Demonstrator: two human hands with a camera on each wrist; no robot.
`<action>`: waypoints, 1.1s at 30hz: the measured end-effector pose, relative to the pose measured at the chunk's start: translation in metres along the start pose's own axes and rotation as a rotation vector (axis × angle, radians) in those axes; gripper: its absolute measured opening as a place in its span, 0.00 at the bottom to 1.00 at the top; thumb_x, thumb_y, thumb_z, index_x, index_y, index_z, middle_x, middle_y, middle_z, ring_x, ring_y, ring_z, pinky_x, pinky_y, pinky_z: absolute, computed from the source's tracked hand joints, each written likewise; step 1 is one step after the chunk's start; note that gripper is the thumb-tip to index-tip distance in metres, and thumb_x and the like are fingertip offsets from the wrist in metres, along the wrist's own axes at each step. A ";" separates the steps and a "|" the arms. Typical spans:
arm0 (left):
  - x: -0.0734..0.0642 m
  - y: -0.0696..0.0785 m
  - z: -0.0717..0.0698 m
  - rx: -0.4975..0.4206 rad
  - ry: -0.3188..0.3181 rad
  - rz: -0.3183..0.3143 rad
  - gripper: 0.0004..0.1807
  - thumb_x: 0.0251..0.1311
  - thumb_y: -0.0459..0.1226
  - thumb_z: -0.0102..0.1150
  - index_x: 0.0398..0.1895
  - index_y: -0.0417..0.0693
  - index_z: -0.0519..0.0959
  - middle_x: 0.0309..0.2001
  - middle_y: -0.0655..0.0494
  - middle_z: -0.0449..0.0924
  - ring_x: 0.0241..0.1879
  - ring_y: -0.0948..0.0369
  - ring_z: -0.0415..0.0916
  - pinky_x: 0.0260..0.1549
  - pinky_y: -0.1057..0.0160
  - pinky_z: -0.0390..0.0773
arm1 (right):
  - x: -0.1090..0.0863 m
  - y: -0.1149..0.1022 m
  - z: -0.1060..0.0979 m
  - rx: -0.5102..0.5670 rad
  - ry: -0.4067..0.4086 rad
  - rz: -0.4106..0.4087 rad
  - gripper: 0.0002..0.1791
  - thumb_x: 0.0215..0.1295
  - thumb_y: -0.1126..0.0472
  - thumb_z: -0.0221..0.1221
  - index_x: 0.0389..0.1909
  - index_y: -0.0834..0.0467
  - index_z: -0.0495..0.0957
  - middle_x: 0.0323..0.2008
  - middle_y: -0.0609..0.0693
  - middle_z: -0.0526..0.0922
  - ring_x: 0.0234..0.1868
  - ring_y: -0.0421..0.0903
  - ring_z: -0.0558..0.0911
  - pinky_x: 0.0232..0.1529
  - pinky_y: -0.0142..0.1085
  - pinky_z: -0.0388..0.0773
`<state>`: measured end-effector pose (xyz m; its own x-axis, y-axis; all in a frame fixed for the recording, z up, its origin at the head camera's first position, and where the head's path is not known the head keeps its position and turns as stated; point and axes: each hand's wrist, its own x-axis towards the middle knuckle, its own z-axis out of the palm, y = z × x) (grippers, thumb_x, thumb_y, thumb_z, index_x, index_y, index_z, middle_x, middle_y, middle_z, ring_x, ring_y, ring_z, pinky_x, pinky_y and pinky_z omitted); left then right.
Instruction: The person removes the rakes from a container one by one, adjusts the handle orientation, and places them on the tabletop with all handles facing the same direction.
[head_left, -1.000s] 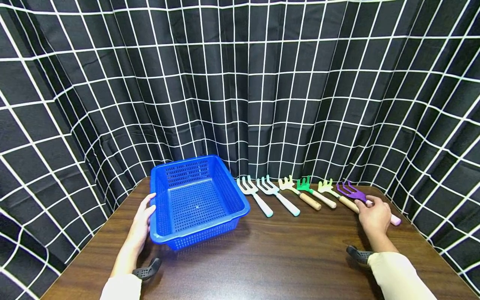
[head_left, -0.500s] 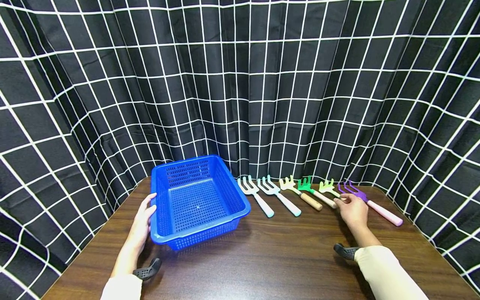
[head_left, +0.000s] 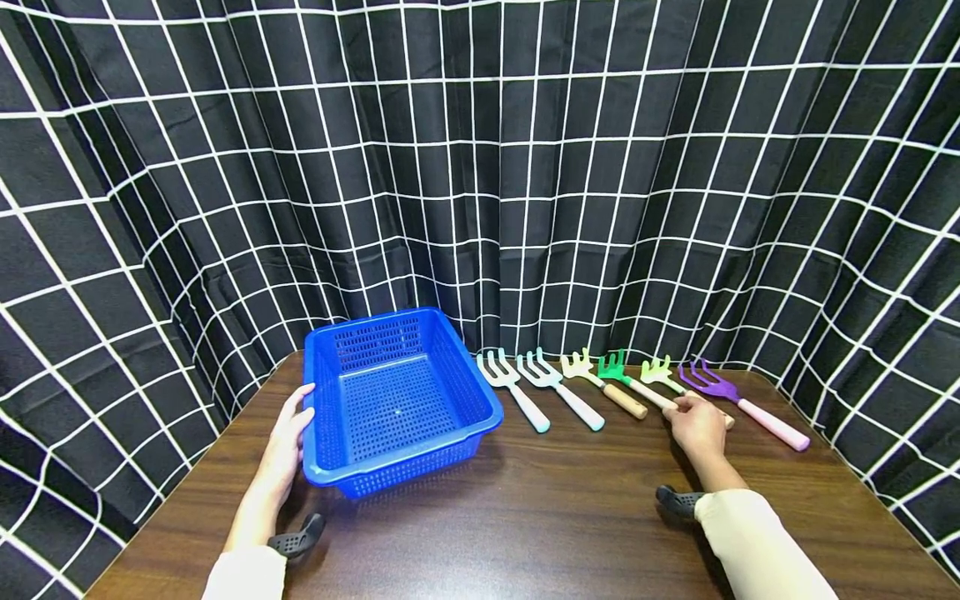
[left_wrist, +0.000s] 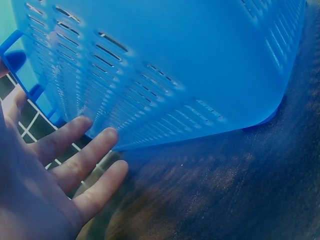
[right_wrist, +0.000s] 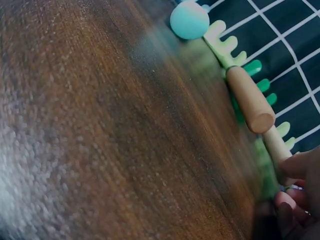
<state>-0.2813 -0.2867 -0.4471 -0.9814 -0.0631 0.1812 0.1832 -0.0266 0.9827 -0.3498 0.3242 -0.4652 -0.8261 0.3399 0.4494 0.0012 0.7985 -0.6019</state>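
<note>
In the head view, my left hand (head_left: 285, 437) holds the left rim of a blue plastic basket (head_left: 401, 483). The left wrist view shows one fingertip over the rim and the straighter fingers (left_wrist: 85, 162) against the outer wall. My right hand (head_left: 699, 425) pinches the handle end of a green hand rake (head_left: 613, 367) lying on the table. Just to its right is a yellow-green hand rake (head_left: 657, 370), its wooden handle partly hidden behind the hand. A purple hand fork (head_left: 772, 423) with a pink handle lies farther right.
Left of the green rake lie a pale yellow hand rake (head_left: 624, 402) with a wooden handle and two white-and-turquoise hand forks, one (head_left: 576, 406) nearer it and one (head_left: 528, 407) beside the basket. A black gridded curtain (head_left: 517, 167) hangs behind the brown table (head_left: 525, 517).
My right hand has moved left from the purple fork, past the yellow-green rake, to the green rake's handle end, where it now pinches. The left hand keeps its place on the basket.
</note>
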 end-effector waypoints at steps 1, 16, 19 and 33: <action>0.000 0.000 0.000 -0.001 -0.002 0.000 0.26 0.77 0.43 0.37 0.73 0.51 0.50 0.47 0.52 0.77 0.37 0.56 0.81 0.32 0.58 0.81 | 0.000 -0.001 0.000 -0.006 -0.005 0.004 0.14 0.54 0.66 0.64 0.38 0.71 0.80 0.34 0.65 0.82 0.37 0.67 0.77 0.43 0.57 0.59; -0.001 0.005 0.002 -0.022 -0.005 -0.006 0.25 0.77 0.43 0.36 0.73 0.52 0.49 0.45 0.58 0.78 0.37 0.58 0.82 0.32 0.60 0.81 | -0.006 -0.002 -0.002 0.004 -0.001 0.031 0.13 0.54 0.66 0.65 0.38 0.71 0.81 0.33 0.66 0.82 0.40 0.66 0.77 0.38 0.54 0.68; -0.001 0.004 0.002 -0.013 -0.001 -0.014 0.25 0.77 0.43 0.36 0.73 0.52 0.49 0.47 0.57 0.77 0.38 0.57 0.82 0.33 0.59 0.81 | -0.006 -0.006 -0.002 0.018 0.026 0.055 0.14 0.56 0.65 0.64 0.40 0.70 0.80 0.32 0.65 0.81 0.38 0.65 0.77 0.37 0.55 0.67; -0.001 0.002 0.001 -0.003 -0.009 0.002 0.25 0.77 0.43 0.36 0.73 0.52 0.50 0.47 0.54 0.77 0.38 0.57 0.82 0.32 0.59 0.81 | -0.013 -0.035 0.012 0.018 -0.030 -0.023 0.17 0.57 0.59 0.66 0.42 0.68 0.81 0.31 0.61 0.82 0.37 0.61 0.79 0.34 0.53 0.71</action>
<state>-0.2801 -0.2858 -0.4451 -0.9814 -0.0543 0.1839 0.1857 -0.0294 0.9822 -0.3459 0.2856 -0.4579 -0.8423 0.3063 0.4436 -0.0283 0.7967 -0.6038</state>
